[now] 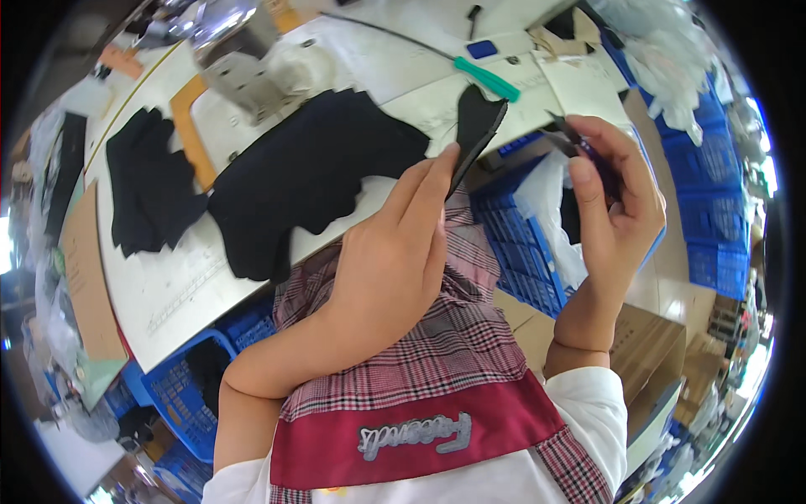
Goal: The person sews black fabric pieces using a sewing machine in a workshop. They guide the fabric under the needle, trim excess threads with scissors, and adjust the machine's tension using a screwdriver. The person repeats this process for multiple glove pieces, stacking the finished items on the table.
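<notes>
My left hand (390, 244) pinches a small folded piece of black fabric (477, 126) between thumb and fingers, just over the near edge of the white table (180, 294). To its right, my right hand (621, 193) is closed around dark thread snips (571, 134), the blades pointing up and left toward the fabric. A gap separates the blades from the cloth. Left of my left hand, a large spread of overlapping black fabric pieces (311, 168) lies on the table. A smaller bunch of black pieces (151, 189) sits farther left.
Behind the fabric stands a sewing machine (243, 76). A green-handled screwdriver (487, 80) and a small blue object (481, 49) lie at the back. Blue crates (520, 244) stand below on the right, one lined with plastic. A blue basket (180, 395) is at lower left, cardboard boxes (642, 344) at lower right.
</notes>
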Demonstrator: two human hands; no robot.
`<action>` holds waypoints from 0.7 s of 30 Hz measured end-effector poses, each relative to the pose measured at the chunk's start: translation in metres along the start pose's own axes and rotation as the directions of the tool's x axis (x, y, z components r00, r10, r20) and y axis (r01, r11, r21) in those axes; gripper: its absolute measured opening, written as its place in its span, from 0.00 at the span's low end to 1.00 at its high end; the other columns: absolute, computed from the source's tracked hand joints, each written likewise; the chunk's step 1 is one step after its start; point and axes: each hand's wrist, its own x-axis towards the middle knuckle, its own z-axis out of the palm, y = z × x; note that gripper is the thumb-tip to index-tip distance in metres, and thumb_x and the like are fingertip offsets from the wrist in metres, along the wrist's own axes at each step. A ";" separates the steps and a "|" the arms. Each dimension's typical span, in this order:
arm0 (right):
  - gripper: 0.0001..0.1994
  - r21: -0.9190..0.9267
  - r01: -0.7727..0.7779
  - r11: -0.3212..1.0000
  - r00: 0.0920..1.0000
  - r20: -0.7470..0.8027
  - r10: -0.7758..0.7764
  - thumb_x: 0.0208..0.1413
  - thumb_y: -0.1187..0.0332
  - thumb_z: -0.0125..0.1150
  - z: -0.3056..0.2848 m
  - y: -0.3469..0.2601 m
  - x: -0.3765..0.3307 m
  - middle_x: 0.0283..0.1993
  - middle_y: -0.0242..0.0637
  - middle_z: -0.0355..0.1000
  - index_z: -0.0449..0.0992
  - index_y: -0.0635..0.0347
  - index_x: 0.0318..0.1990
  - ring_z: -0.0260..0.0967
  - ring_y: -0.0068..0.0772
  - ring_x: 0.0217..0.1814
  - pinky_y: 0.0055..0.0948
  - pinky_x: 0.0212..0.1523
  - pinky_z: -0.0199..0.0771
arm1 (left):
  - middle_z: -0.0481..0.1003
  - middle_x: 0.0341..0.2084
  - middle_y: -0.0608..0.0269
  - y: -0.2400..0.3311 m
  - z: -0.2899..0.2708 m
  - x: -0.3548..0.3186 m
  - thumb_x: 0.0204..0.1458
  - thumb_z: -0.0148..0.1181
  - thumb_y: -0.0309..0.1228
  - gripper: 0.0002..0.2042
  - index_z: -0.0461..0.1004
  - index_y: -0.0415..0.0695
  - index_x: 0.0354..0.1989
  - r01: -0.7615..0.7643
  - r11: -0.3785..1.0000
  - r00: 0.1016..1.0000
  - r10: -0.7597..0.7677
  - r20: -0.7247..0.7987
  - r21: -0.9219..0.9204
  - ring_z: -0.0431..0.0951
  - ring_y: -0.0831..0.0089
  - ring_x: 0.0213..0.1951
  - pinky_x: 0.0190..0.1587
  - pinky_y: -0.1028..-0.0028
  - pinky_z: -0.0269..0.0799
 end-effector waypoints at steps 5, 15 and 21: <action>0.08 -0.213 -0.009 0.977 1.000 0.007 0.010 0.47 0.70 0.70 -0.016 -0.009 -0.007 0.27 0.34 0.75 0.77 0.62 0.33 0.73 0.24 0.26 0.20 0.27 0.67 | 0.71 0.52 0.43 0.009 0.020 0.011 0.49 0.52 0.17 0.28 0.61 0.34 0.62 -0.095 0.967 0.995 0.100 -0.009 0.236 0.79 0.52 0.41 0.37 0.67 0.78; 0.09 -0.529 0.208 0.823 0.949 0.312 -0.039 0.48 0.69 0.70 -0.016 -0.005 0.005 0.26 0.37 0.75 0.74 0.61 0.29 0.74 0.35 0.24 0.28 0.25 0.68 | 0.69 0.54 0.42 0.008 0.035 0.010 0.43 0.55 0.19 0.33 0.59 0.28 0.63 -0.221 0.842 0.974 0.210 0.078 0.492 0.77 0.70 0.32 0.27 0.79 0.75; 0.08 -0.432 0.212 0.877 0.932 0.360 -0.048 0.50 0.70 0.68 -0.020 -0.003 0.008 0.25 0.36 0.74 0.75 0.61 0.33 0.73 0.29 0.22 0.23 0.25 0.68 | 0.71 0.54 0.44 0.006 0.037 0.010 0.41 0.56 0.19 0.33 0.60 0.29 0.62 -0.203 0.831 0.978 0.196 0.069 0.517 0.78 0.70 0.33 0.27 0.77 0.75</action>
